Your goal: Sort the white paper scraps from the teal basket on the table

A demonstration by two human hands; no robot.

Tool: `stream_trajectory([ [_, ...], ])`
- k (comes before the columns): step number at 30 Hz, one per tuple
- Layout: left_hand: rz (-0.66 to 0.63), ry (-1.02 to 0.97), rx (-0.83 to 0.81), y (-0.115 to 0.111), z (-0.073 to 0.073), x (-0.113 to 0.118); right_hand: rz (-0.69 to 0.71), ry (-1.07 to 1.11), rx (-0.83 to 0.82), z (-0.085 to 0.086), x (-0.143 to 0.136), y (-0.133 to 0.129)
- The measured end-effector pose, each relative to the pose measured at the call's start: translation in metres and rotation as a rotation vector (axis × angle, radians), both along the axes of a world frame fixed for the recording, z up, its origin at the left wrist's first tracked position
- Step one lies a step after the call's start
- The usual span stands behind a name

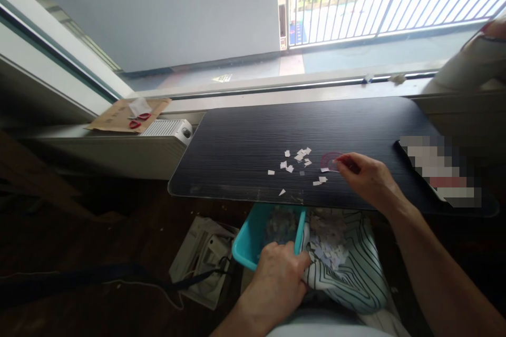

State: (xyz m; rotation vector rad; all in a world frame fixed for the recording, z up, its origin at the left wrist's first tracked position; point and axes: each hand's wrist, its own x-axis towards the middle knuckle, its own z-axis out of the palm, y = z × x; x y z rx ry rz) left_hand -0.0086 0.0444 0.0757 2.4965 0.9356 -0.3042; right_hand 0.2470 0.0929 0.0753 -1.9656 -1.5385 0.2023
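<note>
My right hand [367, 176] is just above the dark table, its fingertips pinching a clear, reddish protractor [327, 158]. Several small white paper scraps [299, 156] lie scattered left of it, and a few more are right by the protractor's edge. Below the table's front edge, my left hand [279, 268] is closed over the near rim of a teal plastic bin [244, 246], close to the edge of a striped cloth [366, 274]. Translucent bits lie inside the bin. On the cloth rests a heap of paper scraps [330, 247].
The dark table [237, 131] stands against the window sill. A blurred-out object [438, 174] lies at its right. Red-handled scissors [136, 122] rest on a brown envelope [106, 116] at left. A pale box with cords [205, 258] is on the floor.
</note>
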Motion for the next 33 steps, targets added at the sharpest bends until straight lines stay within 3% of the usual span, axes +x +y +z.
stream_trajectory([
  [4,-0.009,-0.018,0.004,-0.002,-0.001,0.003,-0.034,0.015,0.029,-0.002,0.002,-0.003],
  [8,-0.006,-0.014,0.018,-0.004,-0.001,0.005,0.047,0.127,0.042,-0.005,-0.005,0.009],
  [12,-0.007,-0.005,0.022,-0.004,0.001,0.005,0.071,0.059,0.011,-0.001,-0.007,0.018],
  [23,-0.032,0.022,-0.014,-0.002,0.003,0.007,-0.018,0.091,-0.052,0.002,0.012,-0.017],
  [33,-0.039,0.036,-0.028,-0.003,0.006,0.009,-0.043,0.090,0.045,0.002,0.003,-0.011],
])
